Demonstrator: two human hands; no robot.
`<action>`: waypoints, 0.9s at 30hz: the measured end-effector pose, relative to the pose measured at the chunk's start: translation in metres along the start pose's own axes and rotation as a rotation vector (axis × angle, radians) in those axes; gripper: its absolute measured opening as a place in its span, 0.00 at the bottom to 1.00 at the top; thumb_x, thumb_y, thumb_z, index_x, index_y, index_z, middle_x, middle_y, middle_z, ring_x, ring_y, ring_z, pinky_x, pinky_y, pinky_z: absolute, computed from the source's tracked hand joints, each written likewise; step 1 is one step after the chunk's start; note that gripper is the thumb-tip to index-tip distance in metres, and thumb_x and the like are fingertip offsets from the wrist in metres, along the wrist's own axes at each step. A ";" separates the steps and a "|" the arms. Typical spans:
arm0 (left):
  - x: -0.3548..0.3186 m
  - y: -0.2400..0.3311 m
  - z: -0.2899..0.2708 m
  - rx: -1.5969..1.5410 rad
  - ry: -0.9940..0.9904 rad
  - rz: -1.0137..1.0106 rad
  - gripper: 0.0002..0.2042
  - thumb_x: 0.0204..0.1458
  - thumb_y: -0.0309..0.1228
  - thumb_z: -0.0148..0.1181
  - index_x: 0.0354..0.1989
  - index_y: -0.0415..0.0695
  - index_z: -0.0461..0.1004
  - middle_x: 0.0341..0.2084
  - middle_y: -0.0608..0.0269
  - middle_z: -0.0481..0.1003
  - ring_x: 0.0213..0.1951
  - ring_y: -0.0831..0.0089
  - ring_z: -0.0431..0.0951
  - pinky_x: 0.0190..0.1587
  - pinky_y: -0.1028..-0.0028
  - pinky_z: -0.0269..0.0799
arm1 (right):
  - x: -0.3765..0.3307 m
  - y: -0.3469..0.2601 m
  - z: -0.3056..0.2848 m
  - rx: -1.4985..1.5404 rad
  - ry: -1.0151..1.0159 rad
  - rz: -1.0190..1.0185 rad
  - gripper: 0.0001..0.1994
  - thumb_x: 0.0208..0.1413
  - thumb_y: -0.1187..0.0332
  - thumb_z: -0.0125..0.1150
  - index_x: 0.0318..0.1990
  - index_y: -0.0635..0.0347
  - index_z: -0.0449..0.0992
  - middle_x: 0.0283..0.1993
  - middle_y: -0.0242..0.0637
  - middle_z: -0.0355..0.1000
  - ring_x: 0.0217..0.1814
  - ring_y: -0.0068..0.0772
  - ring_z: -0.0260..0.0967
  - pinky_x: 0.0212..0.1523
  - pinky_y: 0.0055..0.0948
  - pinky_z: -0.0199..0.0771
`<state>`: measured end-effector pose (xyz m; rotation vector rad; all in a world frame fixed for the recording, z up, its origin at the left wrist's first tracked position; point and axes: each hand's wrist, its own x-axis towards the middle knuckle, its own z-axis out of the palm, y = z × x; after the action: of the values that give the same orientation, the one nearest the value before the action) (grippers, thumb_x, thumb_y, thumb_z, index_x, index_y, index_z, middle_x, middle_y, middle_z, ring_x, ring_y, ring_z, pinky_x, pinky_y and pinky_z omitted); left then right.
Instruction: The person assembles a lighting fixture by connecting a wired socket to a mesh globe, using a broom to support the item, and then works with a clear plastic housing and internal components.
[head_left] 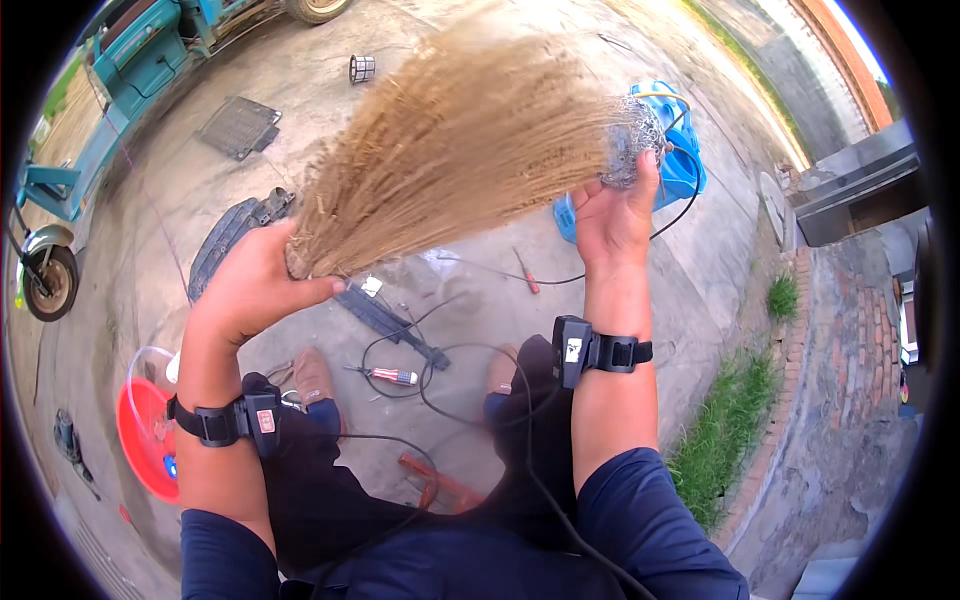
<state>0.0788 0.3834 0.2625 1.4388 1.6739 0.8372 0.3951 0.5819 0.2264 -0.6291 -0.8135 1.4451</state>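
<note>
Nearest to you is one broom [470, 150], raised above the ground and lying across between your two hands. At the far left stands one blue vehicle [140, 65], and two of its wheels are in view. Then come one red basin [128, 420] and your left hand [255, 285], which grips the loose ends of the broom, the thumb along the lower edge and the fingers mostly hidden. Near this hand lie two dark panels, one curved [225, 240] and one flat with a grid [238, 127]. Further on are one small cage-like part [361, 68] and one long dark strip [385, 320]. I count two screwdrivers, one with a striped handle [392, 376] and one with a red handle [531, 284]. Your right hand [620, 220] holds the bound end, its thumb touching the wire and its fingers going behind. Behind it is one blue container [690, 170], and at the right grow two patches of grass [725, 440].

The broom is straw-brown, a wide fan of thin stalks. Its left tips are ragged, its upper edge is blurred, and its narrow right end is wrapped in tangled silver wire [632, 135].
</note>
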 end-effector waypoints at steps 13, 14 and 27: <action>0.006 0.000 0.015 -0.014 0.132 0.010 0.25 0.43 0.30 0.74 0.51 0.35 0.76 0.40 0.50 0.82 0.42 0.67 0.81 0.49 0.69 0.73 | -0.004 -0.001 -0.001 -0.100 -0.073 0.071 0.37 0.55 0.41 0.64 0.68 0.51 0.65 0.66 0.34 0.68 0.69 0.42 0.63 0.69 0.55 0.57; 0.006 0.001 0.013 0.125 0.059 -0.033 0.25 0.43 0.29 0.73 0.51 0.35 0.76 0.41 0.51 0.82 0.42 0.69 0.81 0.50 0.69 0.73 | -0.004 0.001 0.000 -0.100 -0.074 0.071 0.37 0.55 0.41 0.64 0.68 0.51 0.65 0.66 0.34 0.68 0.69 0.42 0.63 0.69 0.55 0.57; 0.008 -0.005 0.012 0.082 -0.058 0.054 0.27 0.43 0.36 0.75 0.51 0.35 0.76 0.39 0.46 0.82 0.42 0.58 0.81 0.49 0.66 0.73 | 0.004 0.012 -0.012 -0.248 -0.110 -0.023 0.32 0.58 0.45 0.63 0.64 0.53 0.68 0.62 0.33 0.72 0.64 0.36 0.67 0.64 0.46 0.62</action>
<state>0.0866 0.3911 0.2515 1.5552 1.6494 0.7568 0.3971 0.5881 0.2097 -0.7286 -1.0944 1.3786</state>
